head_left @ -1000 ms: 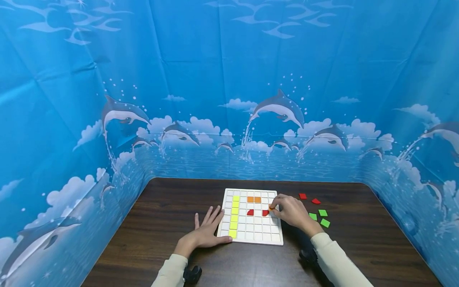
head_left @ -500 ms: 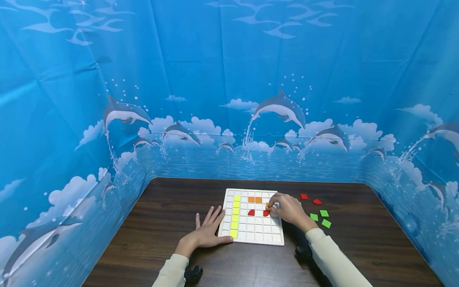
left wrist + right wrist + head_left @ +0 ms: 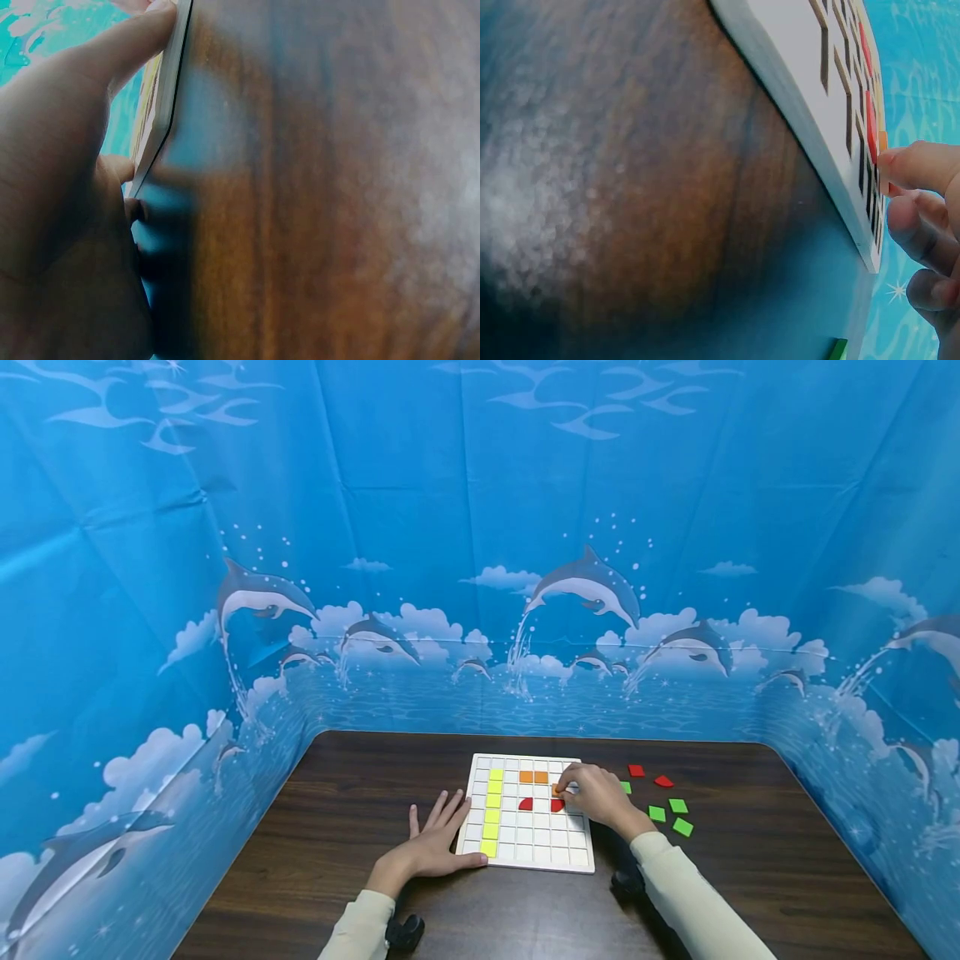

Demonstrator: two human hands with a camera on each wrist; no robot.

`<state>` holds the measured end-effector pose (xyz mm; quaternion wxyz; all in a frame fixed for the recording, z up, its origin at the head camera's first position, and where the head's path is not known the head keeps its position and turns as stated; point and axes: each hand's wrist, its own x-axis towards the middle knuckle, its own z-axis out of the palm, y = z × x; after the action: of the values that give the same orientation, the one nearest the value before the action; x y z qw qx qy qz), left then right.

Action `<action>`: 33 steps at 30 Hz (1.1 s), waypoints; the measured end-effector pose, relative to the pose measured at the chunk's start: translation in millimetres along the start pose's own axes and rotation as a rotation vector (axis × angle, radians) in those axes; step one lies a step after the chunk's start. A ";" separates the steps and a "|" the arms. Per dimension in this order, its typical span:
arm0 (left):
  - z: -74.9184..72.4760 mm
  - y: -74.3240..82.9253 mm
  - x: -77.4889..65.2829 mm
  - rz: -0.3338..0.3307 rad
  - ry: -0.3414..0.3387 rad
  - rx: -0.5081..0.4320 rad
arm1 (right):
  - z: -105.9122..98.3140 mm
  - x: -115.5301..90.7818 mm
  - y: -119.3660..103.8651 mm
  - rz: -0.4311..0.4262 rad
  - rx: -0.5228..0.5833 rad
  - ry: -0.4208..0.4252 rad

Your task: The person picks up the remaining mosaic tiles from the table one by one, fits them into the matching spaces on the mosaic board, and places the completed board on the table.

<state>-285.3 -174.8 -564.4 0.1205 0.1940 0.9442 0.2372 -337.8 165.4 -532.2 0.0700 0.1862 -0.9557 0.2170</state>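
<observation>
A white grid board (image 3: 534, 856) lies on the table. My left hand (image 3: 429, 847) is spread at its left side, fingertips on the left edge and thumb at the near corner. My right hand (image 3: 598, 793) pinches an orange tile (image 3: 555, 791) over the board's right part, just beyond a red quarter-round tile (image 3: 557, 806). In the right wrist view, thumb and finger hold this orange tile (image 3: 883, 141) close to the grid. A column of yellow tiles (image 3: 492, 816), two orange tiles (image 3: 533, 777) and another red quarter-round tile (image 3: 526, 804) sit in the cells.
Right of the board lie several green square tiles (image 3: 678, 806), a red square tile (image 3: 636, 770) and a red rounded tile (image 3: 663, 782). The dark wooden table (image 3: 360, 810) is enclosed by a blue dolphin-print curtain (image 3: 420, 685).
My right hand has moved a little left across the board with the orange tile. My left hand keeps its place at the board's left edge.
</observation>
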 end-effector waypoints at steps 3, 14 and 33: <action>0.3 -0.7 0.5 0.010 -0.004 -0.011 | 0.9 0.1 0.9 0.008 0.001 -0.009; -3.9 5.4 -2.2 -0.013 -0.008 0.001 | -3.1 2.6 3.5 -0.023 0.015 -0.096; -7.1 9.6 -5.9 -0.009 -0.019 -0.014 | -5.5 -4.2 3.8 -0.024 0.035 -0.071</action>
<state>-279.3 -172.3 -552.8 0.1320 0.1913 0.9422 0.2412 -335.1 172.4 -529.6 0.0353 0.2066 -0.9513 0.2259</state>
